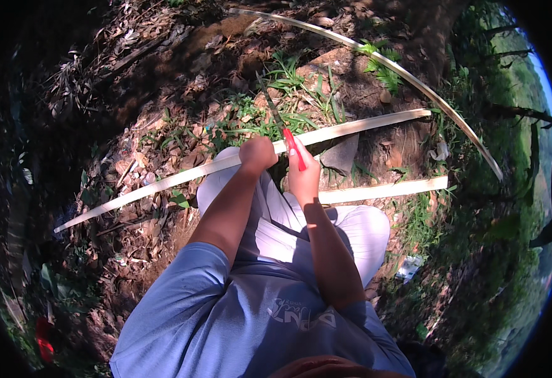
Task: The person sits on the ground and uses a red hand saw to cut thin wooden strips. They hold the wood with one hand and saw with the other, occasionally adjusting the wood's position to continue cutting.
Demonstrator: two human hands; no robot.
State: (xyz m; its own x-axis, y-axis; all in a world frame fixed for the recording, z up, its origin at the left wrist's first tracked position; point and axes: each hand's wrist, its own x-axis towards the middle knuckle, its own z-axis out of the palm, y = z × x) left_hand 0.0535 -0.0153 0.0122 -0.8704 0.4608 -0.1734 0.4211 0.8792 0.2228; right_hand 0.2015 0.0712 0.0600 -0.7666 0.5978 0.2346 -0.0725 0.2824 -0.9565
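A long pale strip, which looks like split wood or bamboo (175,179), lies slantwise across in front of me, rising from lower left to upper right. My left hand (258,154) is closed in a fist around it near its middle, over my knee. Just to the right, my right hand (305,176) is closed on the red handle of a tool with a long, narrow blade (276,114). The blade points away from me, crossing the strip close to my left hand. I cannot make out whether its edge is toothed.
A shorter pale strip (389,191) lies to the right, beyond my right knee. Farther off, another long strip (414,82) arcs toward the right. Dry leaves, grass (288,79) and a flat grey stone-like piece (340,154) cover the shaded ground. Something red (44,340) sits at lower left.
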